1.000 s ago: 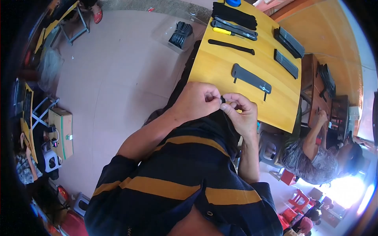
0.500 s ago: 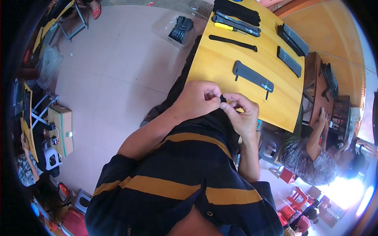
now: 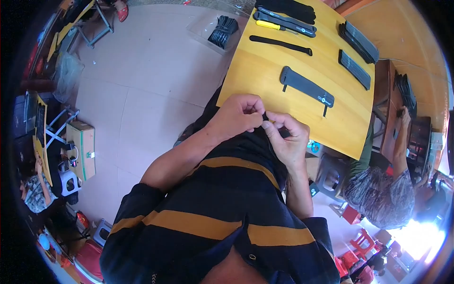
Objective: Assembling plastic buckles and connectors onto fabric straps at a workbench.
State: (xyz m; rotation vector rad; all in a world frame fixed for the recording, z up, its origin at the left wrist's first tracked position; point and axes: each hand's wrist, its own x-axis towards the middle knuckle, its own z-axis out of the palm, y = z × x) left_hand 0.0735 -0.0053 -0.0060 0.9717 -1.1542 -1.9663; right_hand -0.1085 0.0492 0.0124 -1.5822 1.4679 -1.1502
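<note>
My left hand and my right hand meet just in front of the near table edge, both closed in a pinch. Between their fingertips is a small black strip; most of it is covered by the fingers, so its full shape cannot be made out. Beyond the hands, a flat dark grey sleeve-like piece lies on the yellow table, a short black tab sticking out near each end. Farther off lies one long black strap.
At the table's far end are a yellow-handled tool, dark straps and black fabric. Stacks of grey pieces lie along the right side. A clear bin with bundled black straps stands on the floor. A co-worker sits at right.
My hands stay pinched together on the black strip, with slight finger movement. The view has shifted a little. The co-worker at right has moved an arm.
</note>
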